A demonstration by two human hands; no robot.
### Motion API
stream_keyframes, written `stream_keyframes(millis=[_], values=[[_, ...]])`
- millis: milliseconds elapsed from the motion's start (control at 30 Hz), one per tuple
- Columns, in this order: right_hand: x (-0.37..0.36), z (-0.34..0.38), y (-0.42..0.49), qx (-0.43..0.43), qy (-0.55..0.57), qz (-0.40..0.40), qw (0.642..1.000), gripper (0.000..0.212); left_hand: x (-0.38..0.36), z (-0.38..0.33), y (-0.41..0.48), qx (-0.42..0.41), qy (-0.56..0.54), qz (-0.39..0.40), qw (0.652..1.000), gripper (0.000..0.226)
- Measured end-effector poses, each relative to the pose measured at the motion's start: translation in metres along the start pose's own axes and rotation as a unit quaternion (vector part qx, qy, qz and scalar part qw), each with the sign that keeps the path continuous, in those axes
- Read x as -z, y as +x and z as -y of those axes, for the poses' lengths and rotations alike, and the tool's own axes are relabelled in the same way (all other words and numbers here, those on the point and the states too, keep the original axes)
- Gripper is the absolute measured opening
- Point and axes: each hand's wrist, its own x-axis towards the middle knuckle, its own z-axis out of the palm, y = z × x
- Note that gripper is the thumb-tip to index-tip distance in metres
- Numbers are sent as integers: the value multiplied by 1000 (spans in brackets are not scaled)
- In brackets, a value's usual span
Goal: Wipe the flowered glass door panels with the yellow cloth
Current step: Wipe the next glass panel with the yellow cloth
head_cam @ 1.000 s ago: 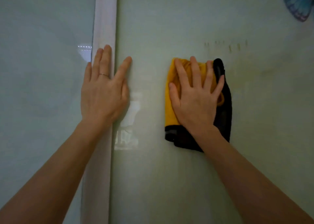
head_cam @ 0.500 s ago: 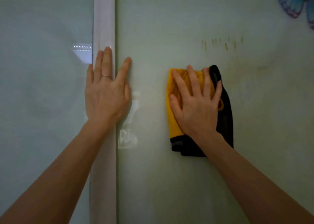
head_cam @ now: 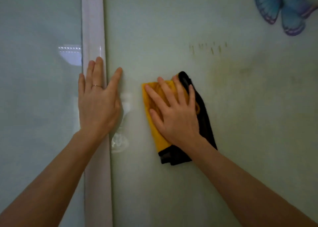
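Note:
A pale green frosted glass door panel (head_cam: 240, 140) fills the right of the view. My right hand (head_cam: 173, 111) lies flat with spread fingers on a folded yellow cloth (head_cam: 154, 130) with a black backing, pressing it against this panel. My left hand (head_cam: 98, 97) rests flat with straight fingers across the white door frame strip (head_cam: 93, 20), a ring on one finger. A second glass panel (head_cam: 37, 106) lies left of the strip.
A blue and purple butterfly print (head_cam: 284, 8) sits at the panel's top right. Faint yellowish marks (head_cam: 208, 48) and smudges show above and right of the cloth. A bright reflection (head_cam: 70, 54) glints on the left panel.
My right hand has slid the cloth down and to the left on the panel, tilting it. The view has shifted so more of the butterfly shows. My left hand stays on the frame.

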Motion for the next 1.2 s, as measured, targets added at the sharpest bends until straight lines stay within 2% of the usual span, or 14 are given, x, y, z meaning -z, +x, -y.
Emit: stream_keyframes(millis=[133, 233, 300, 433, 500, 600, 700, 867, 1000, 1100, 1200], values=[[2, -67, -8, -168, -57, -27, 984, 56, 2, -10, -1, 17, 10, 14, 1000, 62], [2, -56, -3, -229, -67, -35, 970, 55, 3, -19, 0, 32, 25, 28, 999, 64], [0, -32, -2, -215, -59, -35, 974, 55, 0, -24, -1, 47, 34, 36, 998, 63], [2, -19, 7, -65, -18, -4, 998, 57, -16, -48, 10, -23, 53, 13, 998, 57], [5, -34, 15, -21, -12, 2, 1000, 57, -29, -70, 24, -21, 22, 25, 999, 56], [7, -72, 18, -59, -22, 6, 998, 57, -42, -99, 42, 25, -24, 32, 999, 59], [9, -92, 6, -122, -44, 1, 992, 58, -49, -104, 62, 24, -33, 36, 999, 57], [4, -76, 14, -101, -35, -2, 994, 58, -57, -93, 103, -9, -31, 24, 999, 58], [-8, -64, 72, -73, -3, -15, 997, 58, -63, -91, 111, -8, -16, 3, 1000, 63], [-13, -67, 124, -78, 23, 4, 997, 62, -63, -91, 111, -7, -23, 8, 1000, 69], [-10, -91, 151, -81, 3, 26, 996, 59, -61, -89, 113, -10, -12, 3, 1000, 61]])
